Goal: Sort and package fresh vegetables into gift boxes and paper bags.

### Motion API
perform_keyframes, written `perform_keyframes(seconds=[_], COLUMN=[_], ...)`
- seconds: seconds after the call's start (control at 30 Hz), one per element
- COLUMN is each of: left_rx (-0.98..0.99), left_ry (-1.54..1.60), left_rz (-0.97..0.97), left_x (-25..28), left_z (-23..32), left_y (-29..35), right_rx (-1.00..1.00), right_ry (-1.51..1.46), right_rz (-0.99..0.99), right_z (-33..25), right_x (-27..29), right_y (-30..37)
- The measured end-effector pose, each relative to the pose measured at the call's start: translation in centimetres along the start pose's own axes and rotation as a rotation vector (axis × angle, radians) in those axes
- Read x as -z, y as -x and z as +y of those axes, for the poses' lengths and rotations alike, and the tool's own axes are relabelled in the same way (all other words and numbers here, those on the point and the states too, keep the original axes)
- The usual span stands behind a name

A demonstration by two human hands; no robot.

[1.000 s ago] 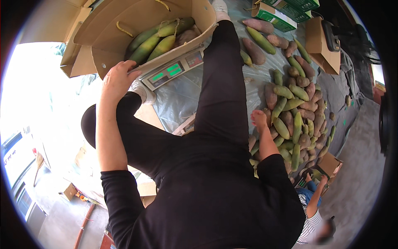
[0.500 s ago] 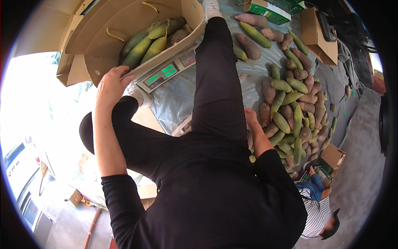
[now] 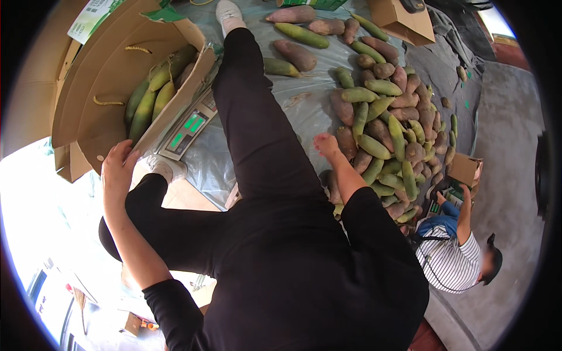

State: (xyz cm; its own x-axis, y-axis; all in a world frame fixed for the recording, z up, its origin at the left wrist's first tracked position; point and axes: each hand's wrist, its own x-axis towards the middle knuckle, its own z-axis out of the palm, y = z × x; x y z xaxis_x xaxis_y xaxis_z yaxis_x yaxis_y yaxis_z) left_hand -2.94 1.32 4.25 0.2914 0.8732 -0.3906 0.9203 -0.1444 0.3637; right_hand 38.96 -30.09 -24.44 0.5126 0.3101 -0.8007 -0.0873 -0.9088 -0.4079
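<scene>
Floor [image 3: 497,128]: grey on your right side, with a shiny plastic sheet [image 3: 319,82] by your straight leg.
Big box [image 3: 88,117]: brown card, open on top, up on your left, with yellow rope loops [image 3: 108,103] on it. Long green roots [image 3: 140,120] lie inside.
Left hand [image 3: 119,168]: your fingers are bent and touch the near edge of the big box; you cannot tell if they grip it.
Right hand [image 3: 328,144]: just beside the pile [image 3: 397,139], fingers loosely curled, nothing seen in them. How far it is closed, you cannot tell.
Scale [image 3: 182,133]: pale, with green lit windows, showing along the side of the big box nearest your leg.
Pile: fat green and brownish-red roots, heaped close together on your right. A few lie apart, farther ahead of you.
Other person [image 3: 448,263]: striped shirt, next to a small brown box [image 3: 465,168].
</scene>
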Motion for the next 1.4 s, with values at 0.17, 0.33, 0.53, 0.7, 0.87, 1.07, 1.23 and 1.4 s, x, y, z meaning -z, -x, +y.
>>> perform_keyframes(seconds=[0.17,0.33,0.53,0.7,0.87,1.07,1.23,1.4], left_rx=[-0.038,0.051,-0.054,-0.014,-0.031,-0.042,-0.029,-0.059], left_ry=[0.033,0.156,0.145,0.065,0.030,-0.004,-0.004,-0.008], left_rz=[0.010,0.041,0.035,0.037,0.019,-0.015,0.013,0.028], left_x=[-0.8,-0.7,-1.2,-1.1,-1.0,-0.6,-0.3,-0.5], left_z=[0.3,-0.8,-0.1,0.4,1.1,1.7,1.2,0.8], left_y=[-1.0,-0.4,-1.7,-1.7,-1.8,-2.1,-1.3,-1.3], right_rx=[0.348,0.073,-0.068,-0.079,-0.223,-0.015,-0.136,-0.019], right_ry=[0.414,0.296,0.072,0.280,0.351,0.343,-0.322,-0.742], right_rz=[0.503,0.781,0.643,0.488,0.473,0.556,0.301,0.035], right_z=[1.8,-2.0,0.9,0.9,0.9,2.3,-0.7,-4.3], right_x=[5.6,11.1,15.7,14.2,14.0,13.3,11.0,11.3], right_y=[-4.4,-4.1,-7.8,-9.4,-8.7,-8.2,-5.3,-1.3])
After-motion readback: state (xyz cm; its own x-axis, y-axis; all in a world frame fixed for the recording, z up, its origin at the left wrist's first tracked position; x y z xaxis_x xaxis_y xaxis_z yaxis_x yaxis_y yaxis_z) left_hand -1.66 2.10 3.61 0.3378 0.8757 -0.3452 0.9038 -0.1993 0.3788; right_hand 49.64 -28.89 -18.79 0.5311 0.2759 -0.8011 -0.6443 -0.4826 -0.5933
